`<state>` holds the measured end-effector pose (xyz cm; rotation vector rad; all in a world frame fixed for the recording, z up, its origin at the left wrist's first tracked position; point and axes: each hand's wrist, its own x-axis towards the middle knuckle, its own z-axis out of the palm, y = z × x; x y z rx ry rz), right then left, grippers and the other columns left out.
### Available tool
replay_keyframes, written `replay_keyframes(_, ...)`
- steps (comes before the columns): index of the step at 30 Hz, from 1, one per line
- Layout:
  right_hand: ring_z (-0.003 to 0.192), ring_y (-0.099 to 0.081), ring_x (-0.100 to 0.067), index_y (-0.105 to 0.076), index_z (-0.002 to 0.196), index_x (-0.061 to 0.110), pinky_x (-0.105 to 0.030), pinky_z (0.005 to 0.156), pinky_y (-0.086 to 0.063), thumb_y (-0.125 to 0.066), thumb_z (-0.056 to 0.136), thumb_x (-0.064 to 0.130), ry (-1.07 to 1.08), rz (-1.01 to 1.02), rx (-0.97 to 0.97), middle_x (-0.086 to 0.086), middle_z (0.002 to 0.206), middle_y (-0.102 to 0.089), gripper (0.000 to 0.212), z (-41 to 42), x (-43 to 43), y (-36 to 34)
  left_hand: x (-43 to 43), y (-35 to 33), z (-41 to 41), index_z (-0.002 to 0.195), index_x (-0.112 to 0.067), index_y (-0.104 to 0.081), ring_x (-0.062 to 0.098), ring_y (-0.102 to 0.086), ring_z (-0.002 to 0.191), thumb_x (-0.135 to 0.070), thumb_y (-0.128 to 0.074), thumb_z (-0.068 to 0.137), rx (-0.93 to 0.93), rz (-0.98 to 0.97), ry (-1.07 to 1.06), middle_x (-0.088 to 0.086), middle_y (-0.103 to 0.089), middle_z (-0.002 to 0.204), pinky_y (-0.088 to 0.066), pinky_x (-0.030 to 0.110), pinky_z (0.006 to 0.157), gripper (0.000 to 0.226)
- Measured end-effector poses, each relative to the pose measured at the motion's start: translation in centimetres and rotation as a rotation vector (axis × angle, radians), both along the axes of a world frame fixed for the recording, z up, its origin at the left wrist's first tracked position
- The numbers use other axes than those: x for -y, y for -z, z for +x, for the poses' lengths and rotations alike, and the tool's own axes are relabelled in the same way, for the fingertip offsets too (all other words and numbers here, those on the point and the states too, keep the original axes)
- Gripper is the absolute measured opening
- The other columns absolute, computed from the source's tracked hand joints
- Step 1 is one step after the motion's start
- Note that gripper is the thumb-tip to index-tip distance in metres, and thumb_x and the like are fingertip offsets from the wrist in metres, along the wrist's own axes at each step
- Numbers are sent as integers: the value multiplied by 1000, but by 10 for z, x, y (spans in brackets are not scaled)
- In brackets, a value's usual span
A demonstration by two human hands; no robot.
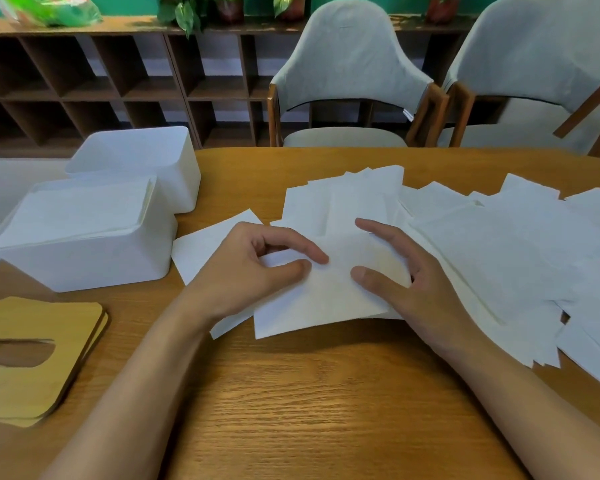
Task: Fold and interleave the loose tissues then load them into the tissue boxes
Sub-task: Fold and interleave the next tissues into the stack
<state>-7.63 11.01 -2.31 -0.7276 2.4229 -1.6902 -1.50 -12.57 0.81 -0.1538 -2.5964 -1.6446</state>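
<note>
So, the person's sat at a brown wooden surface [309, 393], and both hands are on one white paper tissue sheet [326, 303] lying flat right in front of them. The left hand [257, 268] has thumb and forefinger curled in, pinching the sheet's left edge. The right hand [406, 282] is spread loose, with the thumb pressing down on the sheet. A big messy spread of loose white tissues [499, 254] covers the surface off to the right. Over on the left, the near white plastic tissue box [84, 268] is packed to the rim with tissues, and the far white plastic tissue box [184, 181] sits right behind it, touching. Two light wooden lids with oval slots [49, 320] are stacked at the left edge.
</note>
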Motion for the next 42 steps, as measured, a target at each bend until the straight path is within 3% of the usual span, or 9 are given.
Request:
replay_keyframes(5, 110, -37, 33, -45, 138, 52, 5, 77, -38, -74, 83, 46, -75, 19, 6, 60, 117, -36, 62, 5, 5, -1, -4, 5, -4, 102, -32, -82, 0, -64, 114, -17, -72, 96, -71, -110, 16, -24, -75, 110, -48, 13, 87, 19)
replay_keyframes(8, 116, -39, 27, -37, 142, 57, -2, 87, -45, -74, 82, 54, -103, 40, 7, 53, 129, -34, 70, 6, 6, 2, -5, 5, -5, 104, -33, -82, 0, -64, 115, -22, -74, 96, -81, -168, 43, -25, -75, 109, -47, 14, 95, 16)
replay_keyframes(15, 127, -29, 23, -27, 142, 64, -2, 92, -37, -69, 82, 59, -107, 61, -11, 49, 142, -25, 74, 8, 7, 2, -7, 3, -3, 115, -34, -78, -4, -64, 116, -23, -73, 96, -120, -184, 44, -28, -74, 112, -48, 14, 98, 23)
replay_keyframes(18, 115, -33, 31, -33, 141, 58, 5, 81, -36, -69, 82, 52, -111, 30, 11, 56, 128, -32, 70, 9, 8, 1, -7, 1, -2, 124, -40, -71, -4, -66, 111, -27, -77, 92, -137, -158, -8, -27, -74, 107, -49, 12, 91, 35)
replay_keyframes(21, 112, -44, 24, -39, 139, 52, 0, 78, -44, -68, 80, 50, -133, 2, 52, 50, 121, -42, 66, 10, 7, 1, -8, 2, -3, 113, -36, -77, -4, -67, 109, -31, -81, 88, -150, -148, -67, -24, -75, 108, -54, 17, 91, 26)
replay_keyframes(27, 119, -46, 13, -33, 140, 59, -8, 88, -48, -69, 83, 52, -137, 29, 41, 40, 136, -39, 68, 9, 6, 3, -14, 10, -6, 108, -36, -79, -1, -65, 109, -37, -82, 86, -153, -134, -138, -26, -73, 105, -49, 11, 86, 23)
replay_keyframes(31, 119, -41, 21, -35, 140, 57, 0, 88, -40, -73, 91, 32, -107, 11, 22, 47, 134, -36, 67, 7, 4, 5, -21, 18, -9, 107, -35, -80, 5, -63, 108, -38, -81, 88, -187, -179, -163, -20, -71, 109, -46, 14, 86, 20)
replay_keyframes(34, 121, -40, 20, -35, 139, 57, -3, 90, -43, -72, 91, 28, -82, 0, 25, 49, 133, -35, 67, 4, 3, 7, -20, 20, -12, 103, -31, -82, 2, -63, 110, -35, -78, 91, -188, -97, -254, -17, -71, 111, -44, 11, 84, 14)
replay_keyframes(42, 118, -43, 19, -43, 138, 50, 1, 83, -42, -67, 80, 37, -36, -110, 77, 36, 139, -42, 65, 1, 5, 6, -29, 18, -10, 93, -24, -85, 5, -71, 96, -32, -78, 91, 38, 255, -346, -14, -79, 98, -57, 31, 82, 11)
